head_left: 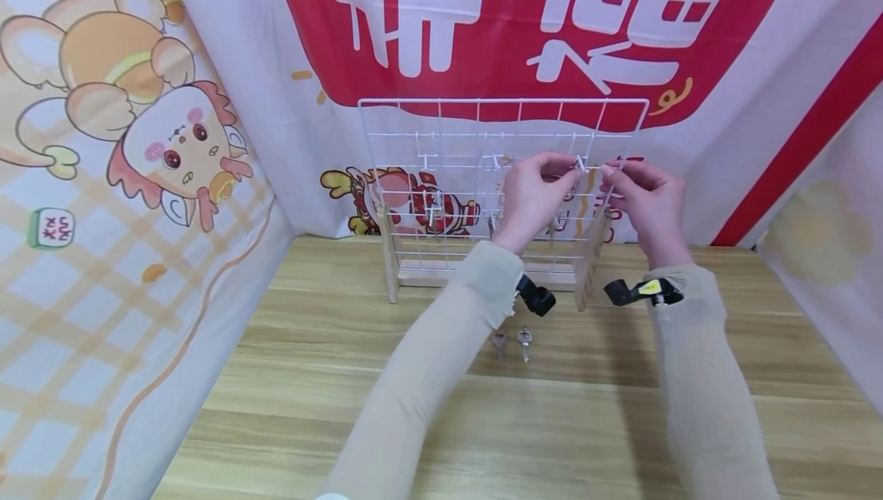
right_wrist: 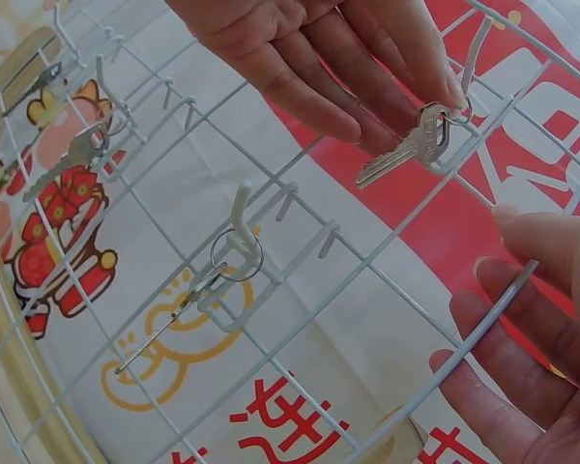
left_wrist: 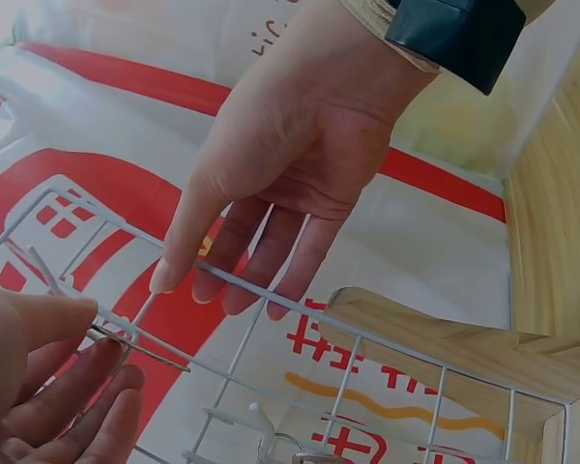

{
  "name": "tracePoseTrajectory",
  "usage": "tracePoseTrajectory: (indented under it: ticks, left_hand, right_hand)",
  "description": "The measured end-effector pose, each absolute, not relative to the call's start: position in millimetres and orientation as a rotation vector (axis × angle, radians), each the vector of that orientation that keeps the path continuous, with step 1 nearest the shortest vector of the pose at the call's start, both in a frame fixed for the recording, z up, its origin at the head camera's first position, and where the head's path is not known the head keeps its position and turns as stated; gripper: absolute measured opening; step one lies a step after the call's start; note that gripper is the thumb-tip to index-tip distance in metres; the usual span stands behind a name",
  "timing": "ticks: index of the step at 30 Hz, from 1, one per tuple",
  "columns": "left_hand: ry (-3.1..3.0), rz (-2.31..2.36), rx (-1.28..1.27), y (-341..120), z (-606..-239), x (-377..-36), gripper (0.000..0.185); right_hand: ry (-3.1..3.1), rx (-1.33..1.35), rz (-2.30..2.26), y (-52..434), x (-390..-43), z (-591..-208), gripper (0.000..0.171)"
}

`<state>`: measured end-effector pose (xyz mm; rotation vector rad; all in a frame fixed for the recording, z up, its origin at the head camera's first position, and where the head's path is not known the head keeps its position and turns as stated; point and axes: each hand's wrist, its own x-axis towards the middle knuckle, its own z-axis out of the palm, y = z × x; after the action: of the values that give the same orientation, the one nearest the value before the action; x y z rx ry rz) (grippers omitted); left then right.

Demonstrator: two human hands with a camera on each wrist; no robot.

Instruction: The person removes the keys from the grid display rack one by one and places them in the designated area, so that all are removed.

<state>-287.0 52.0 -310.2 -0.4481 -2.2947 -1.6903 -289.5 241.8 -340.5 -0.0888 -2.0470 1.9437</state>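
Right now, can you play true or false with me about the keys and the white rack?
1. The left hand holds a key at a hook on the white wire rack. True.
2. The right hand is resting flat on the table. False: it is up at the rack, fingers on its wires.
3. Two keys lie on the wooden table below the arms. True.
4. No other key hangs on the rack. False: a key on a ring hangs from a hook, and another further along.
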Motion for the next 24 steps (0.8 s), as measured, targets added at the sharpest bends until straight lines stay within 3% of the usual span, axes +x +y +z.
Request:
tracePoseTrajectory:
  ticks: [24]
  left_hand:
    - [-2.231,-1.762,-0.457,47.7,-309.2,-281.0,0.014]
  right_hand:
    - [-2.064,-0.124,1.943,241.0,-287.0,-339.7,0.053]
